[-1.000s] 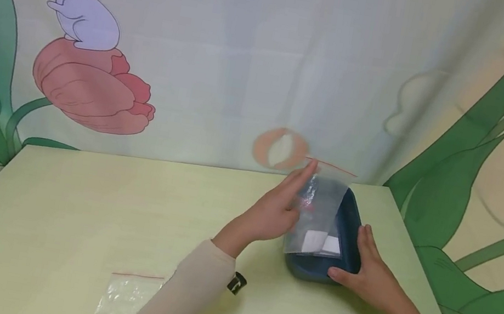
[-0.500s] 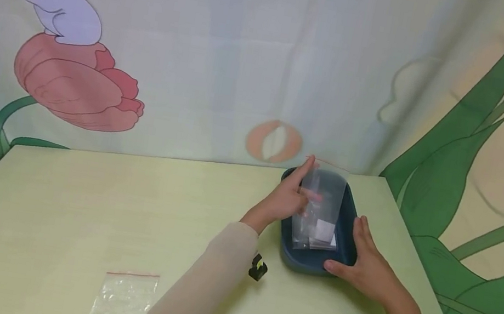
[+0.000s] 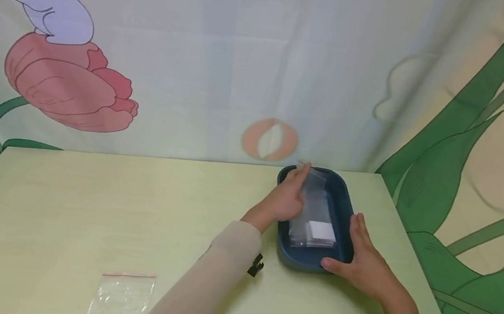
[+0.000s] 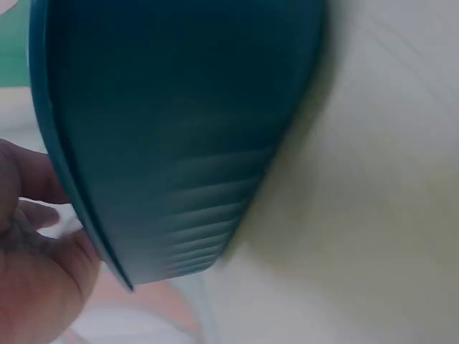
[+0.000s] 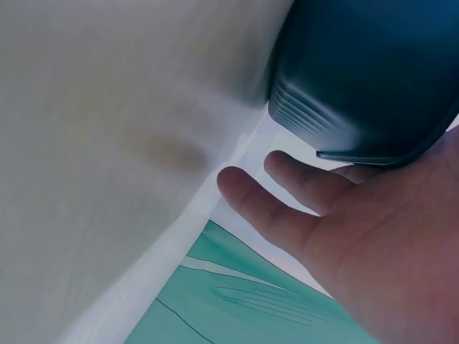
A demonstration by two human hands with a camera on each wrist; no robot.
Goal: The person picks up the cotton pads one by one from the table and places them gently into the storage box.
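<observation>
Clear plastic bag (image 3: 316, 204), lying inside a blue bin (image 3: 310, 258) at the far right of the table (image 3: 96, 220); a white slip (image 3: 321, 230) shows near its lower end, and its upper end lies beside my left hand (image 3: 286, 196) at the far rim.

Left: my forearm slants forward and to the right in a cream sleeve (image 3: 202, 276). I hold the hand over the bin's left rim, index finger straight and pointing away from me, its tip at the bag's top edge. In the left wrist view, my fingers and thumb stand close together at the rim; I cannot tell whether they pinch the plastic.

Right: I brace the bin with my right hand (image 3: 371, 266), palm toward its right side, forearm slanting forward and to the left. My thumb lies at the near right corner of the rim, spread well away from the fingers. In the right wrist view, two fingers (image 5: 262, 208) are straight and spread apart, extending past the wall.

Second bag (image 3: 122, 302), with a red line along its top edge, lies flat on the table, just left of my left sleeve.
</observation>
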